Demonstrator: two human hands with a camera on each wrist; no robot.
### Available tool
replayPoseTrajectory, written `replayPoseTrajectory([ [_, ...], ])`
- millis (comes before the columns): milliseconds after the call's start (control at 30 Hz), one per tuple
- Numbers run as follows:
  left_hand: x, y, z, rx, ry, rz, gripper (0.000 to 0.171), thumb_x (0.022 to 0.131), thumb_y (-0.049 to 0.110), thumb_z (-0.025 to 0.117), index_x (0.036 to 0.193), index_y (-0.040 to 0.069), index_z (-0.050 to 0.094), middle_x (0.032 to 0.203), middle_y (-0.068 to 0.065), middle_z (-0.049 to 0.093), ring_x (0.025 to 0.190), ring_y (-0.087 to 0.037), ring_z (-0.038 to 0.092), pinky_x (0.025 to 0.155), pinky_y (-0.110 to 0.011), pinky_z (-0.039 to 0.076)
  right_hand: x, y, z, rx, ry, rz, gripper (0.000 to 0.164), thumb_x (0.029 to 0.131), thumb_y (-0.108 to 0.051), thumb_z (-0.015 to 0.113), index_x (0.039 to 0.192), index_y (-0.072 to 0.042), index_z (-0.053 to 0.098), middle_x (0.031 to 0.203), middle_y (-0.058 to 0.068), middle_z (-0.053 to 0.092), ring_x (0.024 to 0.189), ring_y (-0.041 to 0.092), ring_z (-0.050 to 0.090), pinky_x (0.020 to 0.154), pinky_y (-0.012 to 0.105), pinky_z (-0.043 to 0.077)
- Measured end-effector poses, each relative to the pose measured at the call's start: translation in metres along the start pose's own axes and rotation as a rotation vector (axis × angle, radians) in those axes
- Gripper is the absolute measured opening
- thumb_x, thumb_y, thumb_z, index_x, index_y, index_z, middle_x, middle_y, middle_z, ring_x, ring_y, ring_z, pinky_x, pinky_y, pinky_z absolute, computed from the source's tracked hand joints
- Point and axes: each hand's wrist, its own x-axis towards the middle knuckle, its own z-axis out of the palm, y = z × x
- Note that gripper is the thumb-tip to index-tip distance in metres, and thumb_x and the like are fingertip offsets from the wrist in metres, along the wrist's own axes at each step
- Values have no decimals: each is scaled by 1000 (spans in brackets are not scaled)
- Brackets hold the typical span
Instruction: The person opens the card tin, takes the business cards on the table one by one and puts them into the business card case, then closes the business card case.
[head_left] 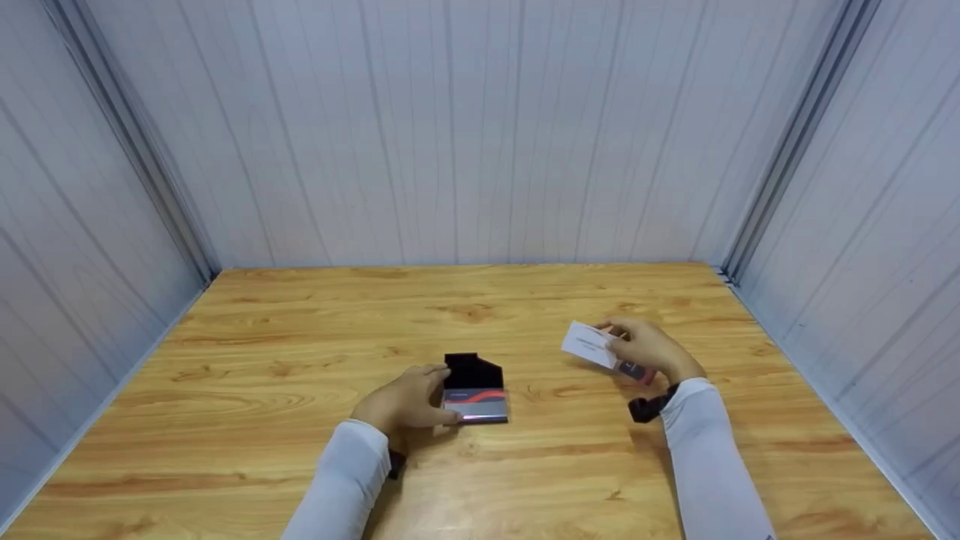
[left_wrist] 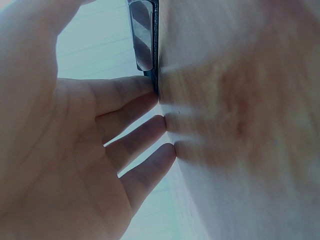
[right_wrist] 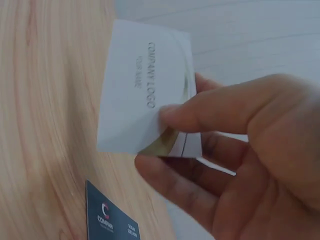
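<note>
An opened business card holder (head_left: pixel 475 406) lies mid-table, its black lid (head_left: pixel 474 373) folded back and its silver front crossed by a red wave. My left hand (head_left: pixel 405 397) holds it at the left side, thumb at the near corner and index finger by the lid. In the left wrist view the other fingertips (left_wrist: pixel 170 150) touch the tabletop. My right hand (head_left: pixel 646 349) pinches a white business card (right_wrist: pixel 132 90) lettered "COMPANY LOGO" between thumb and fingers, tilted above the table. Below that hand is a dark card with a red part (head_left: pixel 637 372), partly hidden.
The wooden table (head_left: pixel 300 322) meets a pale panelled wall (head_left: pixel 480 135) at the back. Similar walls stand at left and right, with metal posts (head_left: pixel 795 142) in the corners. Each wrist wears a black strapped device (head_left: pixel 649 406).
</note>
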Motion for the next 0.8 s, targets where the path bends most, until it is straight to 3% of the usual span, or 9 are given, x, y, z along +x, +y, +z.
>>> replayPoseTrajectory([
  [100, 0, 0, 0, 6, 2, 6, 88, 89, 46, 74, 156, 6, 34, 161, -12, 29, 148, -34, 23, 115, -52, 28, 4, -6, 6, 14, 14, -54, 38, 101, -6, 55, 138, -8, 60, 125, 23, 60, 103, 31, 63, 80, 46, 56],
  [267, 1, -1, 1, 11, 5, 8, 88, 89, 46, 74, 156, 6, 35, 161, -12, 30, 148, -34, 24, 115, -52, 29, 11, -19, 17, 30, 24, -127, 33, 100, -8, 61, 132, -10, 65, 116, 14, 66, 100, 26, 65, 82, 41, 54],
  [533, 2, 0, 1, 23, 7, 2, 89, 88, 48, 74, 156, 7, 35, 160, -11, 30, 147, -34, 24, 115, -51, 29, 20, -38, 40, 77, 0, -136, 28, 100, -17, 64, 128, -17, 68, 106, 5, 68, 93, 20, 66, 83, 50, 55],
  [800, 1, 2, 0, 15, 4, -10, 90, 88, 48, 75, 157, 7, 34, 161, -10, 29, 148, -32, 23, 115, -51, 29, 26, -49, 63, 24, 7, -252, 28, 102, -10, 57, 126, -14, 71, 115, 8, 69, 96, 21, 64, 76, 36, 52],
])
